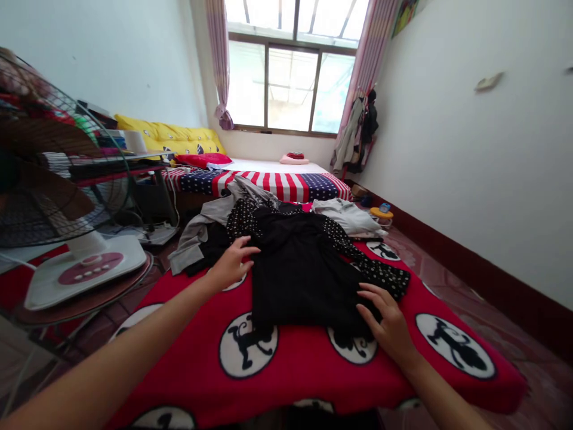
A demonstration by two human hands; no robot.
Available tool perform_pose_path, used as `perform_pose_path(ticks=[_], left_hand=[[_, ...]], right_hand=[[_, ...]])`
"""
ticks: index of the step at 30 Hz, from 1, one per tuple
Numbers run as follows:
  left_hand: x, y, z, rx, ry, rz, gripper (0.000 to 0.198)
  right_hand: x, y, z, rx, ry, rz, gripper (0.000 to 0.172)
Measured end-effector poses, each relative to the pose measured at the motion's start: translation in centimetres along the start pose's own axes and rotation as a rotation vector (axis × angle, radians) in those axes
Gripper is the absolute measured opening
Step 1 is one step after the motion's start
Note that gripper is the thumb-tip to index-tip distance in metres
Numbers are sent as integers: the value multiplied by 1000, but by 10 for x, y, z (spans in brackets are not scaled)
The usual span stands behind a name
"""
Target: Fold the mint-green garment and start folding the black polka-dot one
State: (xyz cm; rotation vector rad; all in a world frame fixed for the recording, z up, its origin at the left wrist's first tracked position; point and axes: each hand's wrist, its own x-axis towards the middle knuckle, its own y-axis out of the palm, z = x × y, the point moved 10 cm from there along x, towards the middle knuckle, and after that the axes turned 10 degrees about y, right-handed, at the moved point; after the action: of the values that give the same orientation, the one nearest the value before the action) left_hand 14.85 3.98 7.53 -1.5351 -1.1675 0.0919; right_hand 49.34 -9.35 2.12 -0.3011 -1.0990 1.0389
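A black top [304, 269] with sheer, white-dotted sleeves lies spread on a red blanket [304, 376] printed with dark figures in white circles. One dotted sleeve [380, 272] reaches out to the right; the other bunches at the upper left. My left hand [233, 263] is at the top's left edge, fingers apart, with nothing visible in it. Over the lower right corner rests my right hand [380, 316], its fingers stretched out on or just above the cloth. Whether either hand touches the fabric is hard to tell.
Grey clothing [201, 230] lies behind on the left, a folded white garment [351, 216] behind on the right. A fan [85, 263] stands on a round stool at the left. Farther back is a bed with a striped, starred cover [273, 186] below the window.
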Motion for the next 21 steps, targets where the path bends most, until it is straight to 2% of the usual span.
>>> perform_pose_path(ticks=[2,4,7,10,12,15,16,18,21], left_hand=[[-29,35,-30,8,133,129,46],[-54,55,-52,17,229,233,60],[-77,62,-66,15,286,285,73],[-84,63,-69,3,304,262,80],[-85,67,-74,-12,349,243,77],[-83,72,-81,-107,404,234,59],[-81,70,-80,-169,389,228,51],[-73,60,-69,-302,259,182,38],[-66,22,-34,-439,-76,-25,35]], right_hand=[[-1,-17,-2,-26,31,-143,22],[-1,-29,-13,-44,110,-262,24],[-1,-35,-43,-15,273,-359,26],[1,-26,-63,-52,380,-327,34],[5,-20,-57,-159,346,-288,41],[10,-15,-33,-365,229,-258,41],[12,-13,-26,-423,193,-236,41],[17,-6,-19,-495,141,-161,42],[24,2,-23,-503,146,-35,43]])
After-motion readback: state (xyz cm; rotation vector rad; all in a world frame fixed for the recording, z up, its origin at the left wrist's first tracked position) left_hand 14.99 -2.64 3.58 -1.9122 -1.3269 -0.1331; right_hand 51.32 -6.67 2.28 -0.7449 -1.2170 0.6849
